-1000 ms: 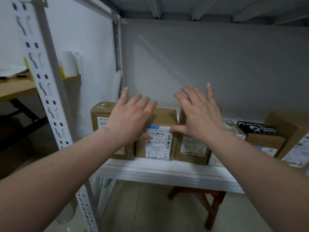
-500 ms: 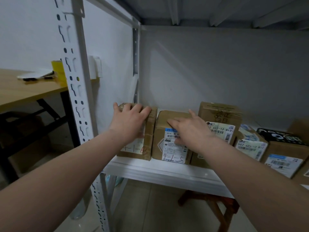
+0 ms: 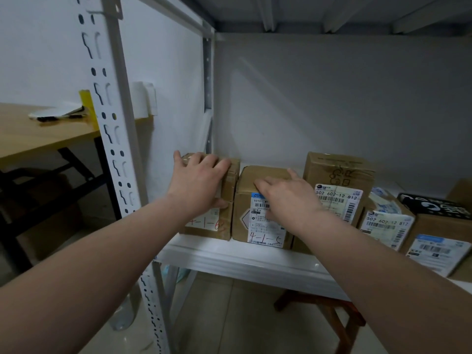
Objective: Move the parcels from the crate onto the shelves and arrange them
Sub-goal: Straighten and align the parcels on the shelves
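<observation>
Left hand point(image 3: 201, 180) is spread flat over the top front edge of the leftmost cardboard parcel point(image 3: 229, 200), not really gripping. Right hand point(image 3: 288, 198) lies open-palmed on the next parcel marked 4-1-5 point(image 3: 258, 198). Both sit touching at the white shelf's point(image 3: 242, 259) left end, with more parcels further right.

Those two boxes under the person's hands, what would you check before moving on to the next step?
1. Left hand placed on the box marked 4-1-6: ok, palm and fingers lie over its top front edge.
2. Right hand placed on the box marked 4-1-5: ok, it rests flat on top and label.
3. Both boxes fully on the shelf: ok, neither overhangs the front lip.
4. Handwritten numbers face out: ok, though the left hand hides part of one label.
5. Boxes flush against each other: cannot tell, a dark seam shows between them.
6. Room at the left end: not ok, the 4-1-6 box already sits near the rear upright.
</observation>
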`<action>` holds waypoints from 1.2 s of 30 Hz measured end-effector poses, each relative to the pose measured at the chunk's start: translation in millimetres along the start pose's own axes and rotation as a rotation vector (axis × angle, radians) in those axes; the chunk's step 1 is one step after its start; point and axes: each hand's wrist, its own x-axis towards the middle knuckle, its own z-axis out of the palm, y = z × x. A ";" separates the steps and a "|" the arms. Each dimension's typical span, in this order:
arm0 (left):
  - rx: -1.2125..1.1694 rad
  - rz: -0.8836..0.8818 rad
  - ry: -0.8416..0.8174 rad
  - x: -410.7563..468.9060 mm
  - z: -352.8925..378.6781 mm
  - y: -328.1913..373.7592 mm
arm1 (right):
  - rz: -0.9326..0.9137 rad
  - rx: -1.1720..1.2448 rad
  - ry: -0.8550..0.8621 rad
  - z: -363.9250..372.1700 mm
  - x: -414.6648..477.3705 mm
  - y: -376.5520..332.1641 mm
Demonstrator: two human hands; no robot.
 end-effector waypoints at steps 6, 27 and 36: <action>0.064 -0.043 0.062 -1.4 -25.0 14.3 | -0.020 -0.115 0.014 -21.3 4.2 2.2; 0.042 0.149 0.529 -18.5 -302.4 -50.3 | -0.241 0.160 0.778 -290.4 -26.1 64.9; 0.058 0.150 0.181 24.6 -388.5 -102.0 | -0.106 0.028 0.561 -377.8 16.5 90.9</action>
